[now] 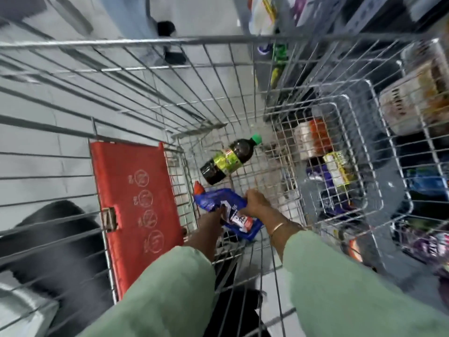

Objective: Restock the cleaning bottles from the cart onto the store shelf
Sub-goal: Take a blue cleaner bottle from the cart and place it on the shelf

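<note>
Down at the near end of the cart (218, 42) floor lies the blue bottle (218, 203), on its side with its red cap toward the red flap (131, 203). Both my hands are on it: my left hand (213, 220) grips it from the near-left, my right hand (255, 200) closes over its upper side, so it sits between them, touching both. I judge I am just picking it up; it has not yet left the wire floor, as far as I can tell. Just beyond it, toward the far end, a dark bottle (228, 159) with a green cap lies loose, clear of my hands. Those two are all I see left in the cart, so the restock looks nearly done. Shelves (413, 105) with wire baskets of goods stand along the cart's right side.
</note>
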